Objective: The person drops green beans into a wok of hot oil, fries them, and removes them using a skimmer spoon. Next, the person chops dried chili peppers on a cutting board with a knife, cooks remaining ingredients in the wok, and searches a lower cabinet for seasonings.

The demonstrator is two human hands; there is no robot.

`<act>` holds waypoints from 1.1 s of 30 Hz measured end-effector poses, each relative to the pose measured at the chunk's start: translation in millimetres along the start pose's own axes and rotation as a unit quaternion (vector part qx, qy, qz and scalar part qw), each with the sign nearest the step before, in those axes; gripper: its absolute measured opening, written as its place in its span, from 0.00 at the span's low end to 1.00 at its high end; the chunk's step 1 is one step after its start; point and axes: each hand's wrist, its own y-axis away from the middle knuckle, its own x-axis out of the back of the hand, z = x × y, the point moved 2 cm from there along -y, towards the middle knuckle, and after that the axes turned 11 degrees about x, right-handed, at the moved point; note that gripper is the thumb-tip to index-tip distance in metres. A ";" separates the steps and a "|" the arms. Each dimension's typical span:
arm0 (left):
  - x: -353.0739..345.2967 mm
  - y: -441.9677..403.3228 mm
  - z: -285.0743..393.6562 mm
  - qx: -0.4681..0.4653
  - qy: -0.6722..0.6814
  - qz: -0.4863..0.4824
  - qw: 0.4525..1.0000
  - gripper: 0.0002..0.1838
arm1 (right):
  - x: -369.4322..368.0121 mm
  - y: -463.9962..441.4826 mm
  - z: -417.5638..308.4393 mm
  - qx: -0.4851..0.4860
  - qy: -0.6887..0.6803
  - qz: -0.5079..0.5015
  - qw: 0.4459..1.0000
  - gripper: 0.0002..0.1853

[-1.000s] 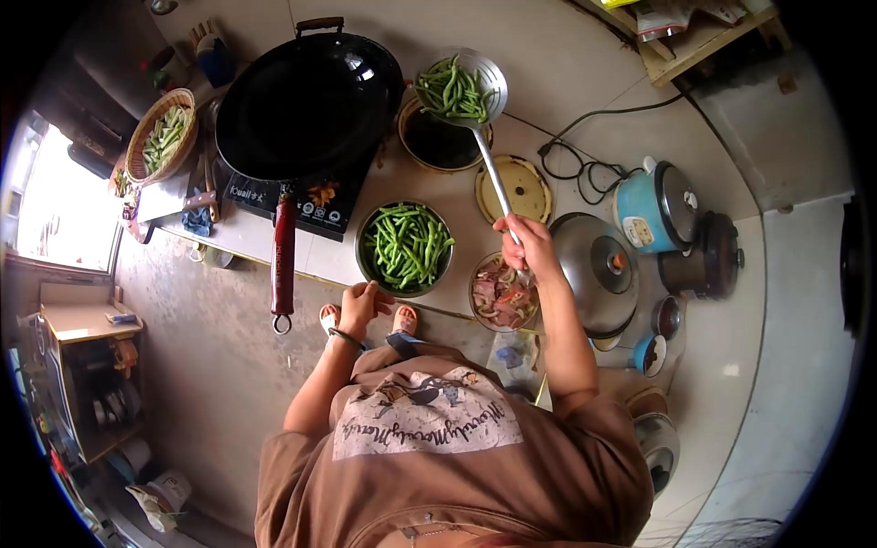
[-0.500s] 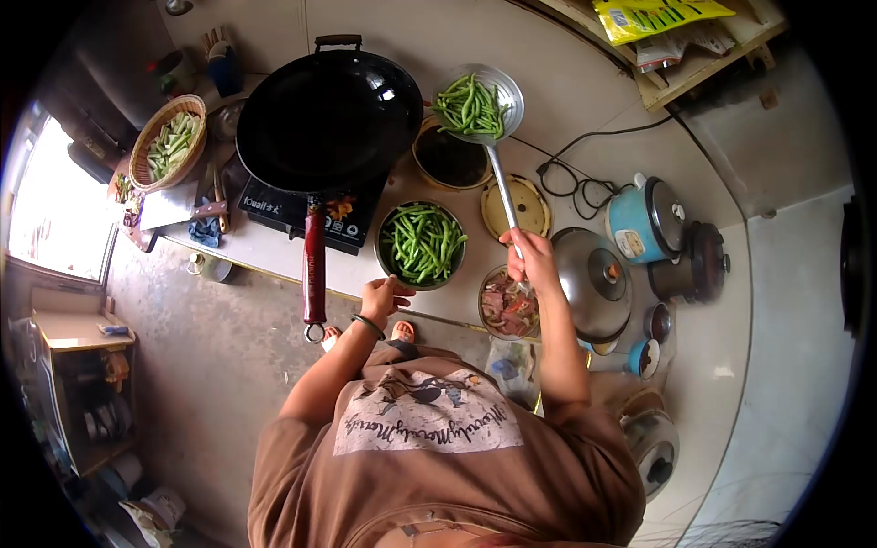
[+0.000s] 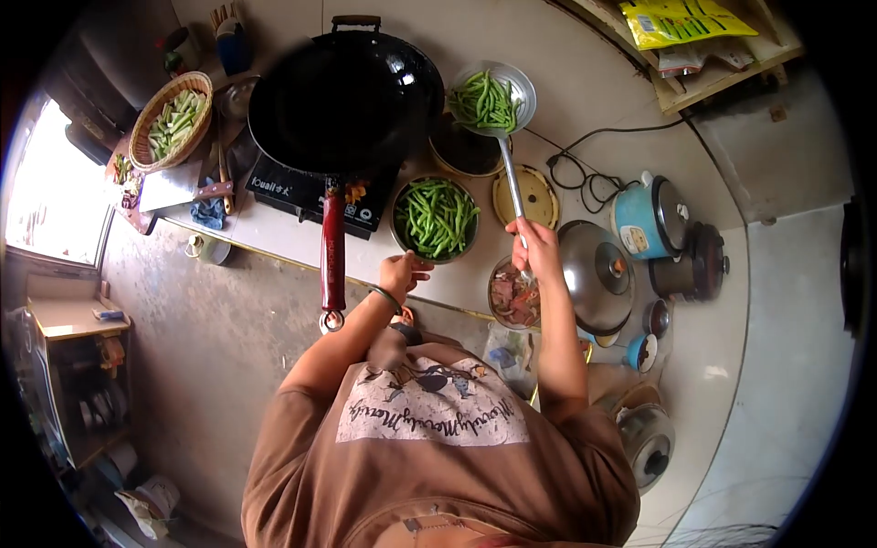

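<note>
My right hand (image 3: 533, 247) is closed around the long handle of a metal skimmer (image 3: 523, 87). Green beans (image 3: 484, 102) lie in the skimmer's head, which is held above and partly over a pot of dark liquid (image 3: 461, 151). At the near rim of a round metal bowl (image 3: 397, 224), the fingers of my left hand (image 3: 403, 274) pinch the edge. More green beans (image 3: 437, 219) fill this bowl. Left of it, a black wok (image 3: 345, 110) with a red handle (image 3: 333, 260) rests on an induction cooker (image 3: 290, 192).
Sliced meat fills a bowl (image 3: 513, 294) below my right hand, beside a large domed lid (image 3: 585, 274) and a yellow lid (image 3: 527, 194). A blue rice cooker (image 3: 635, 219) stands right. Far left are a wicker basket (image 3: 142, 151) of cut vegetables and a cleaver (image 3: 174, 190).
The view has shifted slightly, moving most things a little up and right in the picture. Both hands keep their grips, and the beans are still in the skimmer.
</note>
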 end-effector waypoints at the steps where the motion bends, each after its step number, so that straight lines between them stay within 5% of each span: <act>1: -0.5 2.3 0.6 -0.001 -0.007 -0.009 1.000 0.18 | 0.7 1.4 1.7 -0.004 0.011 0.002 1.000 0.16; 6: 23.7 44.8 21.0 -0.086 -0.141 -0.015 0.986 0.20 | 0.9 6.1 2.0 -0.016 -0.024 0.001 1.000 0.16; 9: 101.1 30.9 32.4 -0.292 -0.129 0.145 0.936 0.16 | -1.6 8.1 3.4 -0.004 -0.028 0.005 1.000 0.15; 11: 132.5 72.2 72.3 -0.374 -0.404 0.474 0.687 0.16 | -3.2 8.9 3.4 -0.007 -0.032 0.020 0.999 0.15; 12: 142.0 74.5 85.9 -0.370 -0.418 0.513 0.652 0.16 | -3.9 8.8 3.5 -0.006 -0.032 0.024 0.999 0.15; 16: 155.9 66.6 122.4 -0.426 -0.548 0.462 0.552 0.12 | -7.5 7.4 0.6 -0.010 -0.023 0.037 0.999 0.17; 33: 170.9 46.5 145.8 -0.422 -0.660 0.348 0.515 0.11 | -23.1 3.4 2.7 -0.016 -0.037 0.044 0.998 0.17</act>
